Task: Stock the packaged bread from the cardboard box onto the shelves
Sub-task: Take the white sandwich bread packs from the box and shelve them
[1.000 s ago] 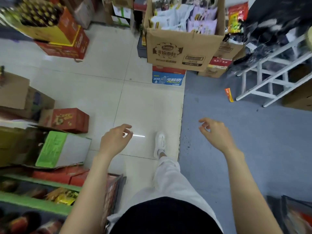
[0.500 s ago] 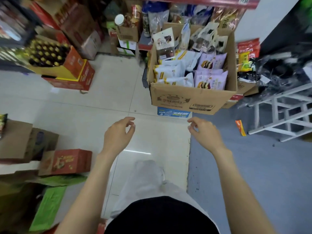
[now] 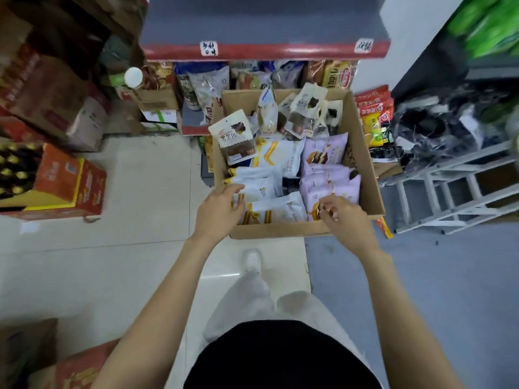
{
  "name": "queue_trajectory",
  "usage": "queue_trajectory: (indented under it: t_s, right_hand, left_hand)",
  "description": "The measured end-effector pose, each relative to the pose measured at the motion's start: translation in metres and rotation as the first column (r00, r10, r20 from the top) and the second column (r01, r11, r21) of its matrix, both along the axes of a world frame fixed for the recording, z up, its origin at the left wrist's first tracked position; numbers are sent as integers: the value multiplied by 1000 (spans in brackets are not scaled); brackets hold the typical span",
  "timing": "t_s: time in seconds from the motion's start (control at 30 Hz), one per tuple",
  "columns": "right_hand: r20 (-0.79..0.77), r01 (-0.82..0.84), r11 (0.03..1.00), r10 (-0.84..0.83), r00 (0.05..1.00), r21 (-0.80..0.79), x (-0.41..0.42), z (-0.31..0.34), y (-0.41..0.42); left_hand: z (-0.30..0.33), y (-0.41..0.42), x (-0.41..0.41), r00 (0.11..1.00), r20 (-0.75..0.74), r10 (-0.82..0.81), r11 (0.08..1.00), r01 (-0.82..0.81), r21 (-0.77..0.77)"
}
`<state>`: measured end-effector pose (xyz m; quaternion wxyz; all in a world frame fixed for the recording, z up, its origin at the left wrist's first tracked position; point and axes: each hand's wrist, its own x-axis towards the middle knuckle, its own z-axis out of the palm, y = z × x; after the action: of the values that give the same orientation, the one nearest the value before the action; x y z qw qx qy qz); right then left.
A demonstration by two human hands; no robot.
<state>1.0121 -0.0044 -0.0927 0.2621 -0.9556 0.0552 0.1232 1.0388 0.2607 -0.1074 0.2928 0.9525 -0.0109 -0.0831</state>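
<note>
Both hands reach over the near wall of the cardboard box [image 3: 280, 230]. The left hand [image 3: 217, 210] lies with loosely spread fingers on a white bread pack [image 3: 276, 210]; the right hand [image 3: 344, 217] pinches a lilac bread pack [image 3: 331, 189]. Beyond stands the red-edged shelf [image 3: 264, 50].

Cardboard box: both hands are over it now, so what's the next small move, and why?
Probably close each hand on the pack under it and lift. The left hand lies open on a white pack, the right hand curls over a purple pack; neither has left the box.
</note>
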Motion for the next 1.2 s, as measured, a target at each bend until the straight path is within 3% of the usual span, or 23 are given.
queue_trajectory:
  t_s: [0.1, 0.3, 0.5, 0.7, 0.93, 1.1, 1.2]
  right_hand:
    - [-22, 6, 999, -7, 1000, -34, 37, -3, -1]
    - [-80, -76, 997, 76, 994, 9, 106, -33, -2]
    - [-175, -260, 966, 256, 951, 0, 171, -91, 7]
    - [-157, -439, 897, 427, 890, -50, 241, -123, 12]
    - [-354, -647, 748, 571, 741, -147, 298, -157, 27]
    - [-482, -659, 723, 511, 712, -208, 302, -161, 32]
    - [-515, -631, 756, 474, 714, -177, 298, -161, 22]
  left_hand:
    - [-9, -3, 50, 1000, -7, -17, 1000, 17, -7]
    - [-59, -15, 107, 976, -219, -23, 995, 0, -105]
    - [-102, -26, 145, 934, -356, 8, 1000, -2, 18]
    - [-114, -33, 173, 956, -250, 152, 986, -127, 111]
    - [-142, -33, 183, 888, -459, 11, 957, 124, 264]
    - [-152, -32, 181, 876, -480, -46, 936, 206, 287]
    - [-151, -30, 186, 884, -451, -122, 918, 273, 288]
